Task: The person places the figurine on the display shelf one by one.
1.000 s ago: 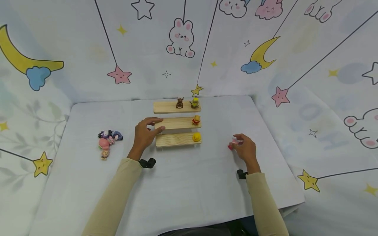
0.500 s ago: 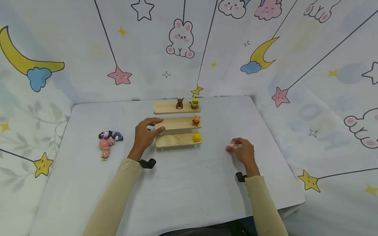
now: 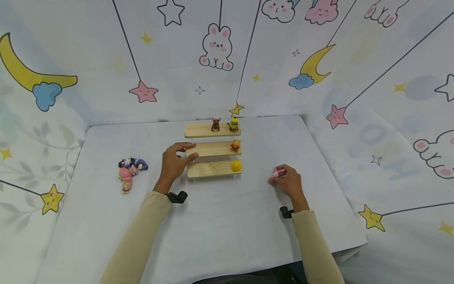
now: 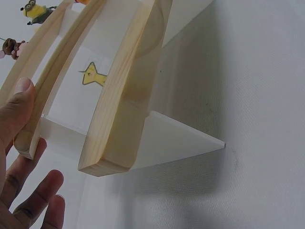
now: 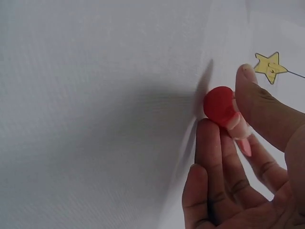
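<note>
My left hand (image 3: 174, 163) grips the left end of the middle board of a three-tier wooden display shelf (image 3: 213, 148). In the left wrist view the thumb (image 4: 19, 107) lies on one face of that board, with a finger behind it. To the right of the shelf, my right hand (image 3: 291, 182) holds a small pink figurine (image 3: 276, 172) between thumb and fingers. Its round red base (image 5: 219, 106) faces the right wrist camera, and the fingers hide much of the rest.
A brown figurine (image 3: 215, 124) and a Minion figurine (image 3: 233, 124) stand on the back board. A Winnie-the-Pooh figurine (image 3: 235, 145) is on the middle board, a yellow figurine (image 3: 236, 165) on the front one. Several figurines (image 3: 125, 172) lie clustered on the white table (image 3: 220, 225) at left.
My right hand has moved slightly left with the pink figurine, which has turned within the fingers. The left hand has stayed in place on the shelf.
</note>
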The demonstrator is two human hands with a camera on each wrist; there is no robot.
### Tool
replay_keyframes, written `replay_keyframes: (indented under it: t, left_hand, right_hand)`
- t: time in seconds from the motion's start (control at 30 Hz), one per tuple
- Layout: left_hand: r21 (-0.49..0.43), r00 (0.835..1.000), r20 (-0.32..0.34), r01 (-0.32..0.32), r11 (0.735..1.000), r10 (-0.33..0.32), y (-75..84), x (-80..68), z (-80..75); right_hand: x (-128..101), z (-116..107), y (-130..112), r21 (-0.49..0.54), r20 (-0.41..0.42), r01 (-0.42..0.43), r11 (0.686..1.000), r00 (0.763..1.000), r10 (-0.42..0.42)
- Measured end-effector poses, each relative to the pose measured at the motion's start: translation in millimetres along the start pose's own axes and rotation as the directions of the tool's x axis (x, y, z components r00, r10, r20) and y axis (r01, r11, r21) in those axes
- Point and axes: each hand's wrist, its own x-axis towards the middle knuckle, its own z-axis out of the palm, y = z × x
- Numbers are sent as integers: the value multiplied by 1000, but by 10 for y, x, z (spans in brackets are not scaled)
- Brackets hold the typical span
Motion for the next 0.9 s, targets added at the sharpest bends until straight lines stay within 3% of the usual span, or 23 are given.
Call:
replay_keyframes:
  t: [0.33,0.67,0.9]
  left_hand:
    - [-7,1000,-1,-11,1000,11,-15,6,4]
    - [-7,1000,-4,-12,1000,12,-39,15,4]
    - [-11,1000,-2,0,1000,-1,-21,2,-5]
  right_hand:
    - [-18,111,-141,40,-86,75,996,994,-72]
    - [-16,121,-603,97,-164,202,975,969,-185]
    - [-24,74,-959,131,-210,302,944,939,-271]
